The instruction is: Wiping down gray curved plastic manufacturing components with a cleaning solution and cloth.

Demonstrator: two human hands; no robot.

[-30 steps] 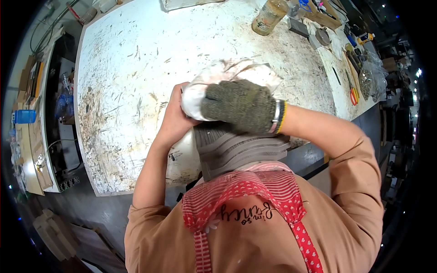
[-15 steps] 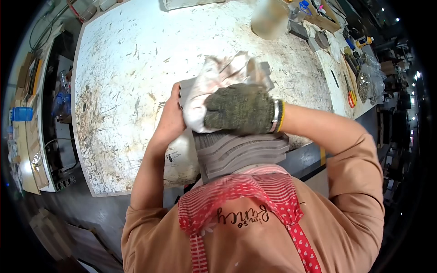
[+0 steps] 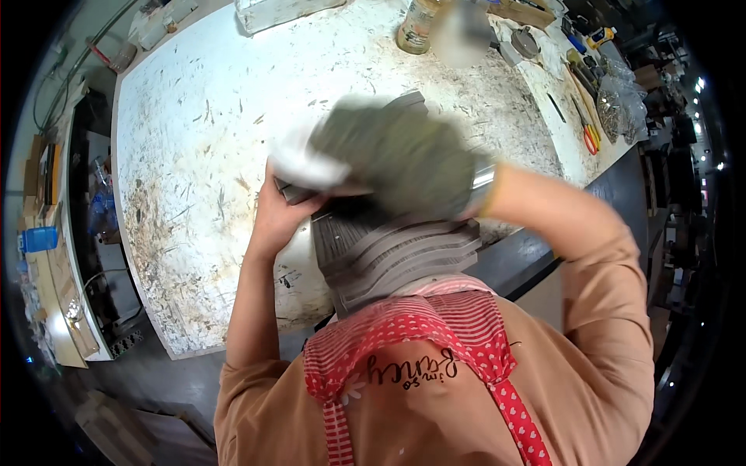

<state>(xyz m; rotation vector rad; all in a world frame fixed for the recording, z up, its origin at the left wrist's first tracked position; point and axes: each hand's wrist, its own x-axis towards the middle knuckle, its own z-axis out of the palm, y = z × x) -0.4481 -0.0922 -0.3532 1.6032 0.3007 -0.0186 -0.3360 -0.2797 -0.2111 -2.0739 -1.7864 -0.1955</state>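
My bare left hand (image 3: 282, 211) is closed around the left end of a dark grey slab-like piece (image 3: 291, 192). Over that piece, my right hand (image 3: 400, 159), in a dark green knitted glove, is smeared by motion. It has hold of a white cloth (image 3: 311, 165), which sticks out past the glove's left side. Between my hands and my apron lies a grey block with wavy ridges (image 3: 408, 247), at the near edge of the table. Much of the slab-like piece is hidden under the glove; its far corner (image 3: 410, 99) shows beyond.
The stained white worktable (image 3: 202, 179) spreads ahead. At its far side stand a jar (image 3: 417, 29), a cloudy container (image 3: 460, 39) and a white tray-like block (image 3: 287, 12). On the right lie red-handled pliers (image 3: 591, 140) and a clear plastic bag (image 3: 622, 105). A shelf (image 3: 85, 256) stands left.
My gloved right hand has swept the cloth leftward and away from me across the grey piece. The left hand keeps its grip at the end. The whole view has shifted slightly.
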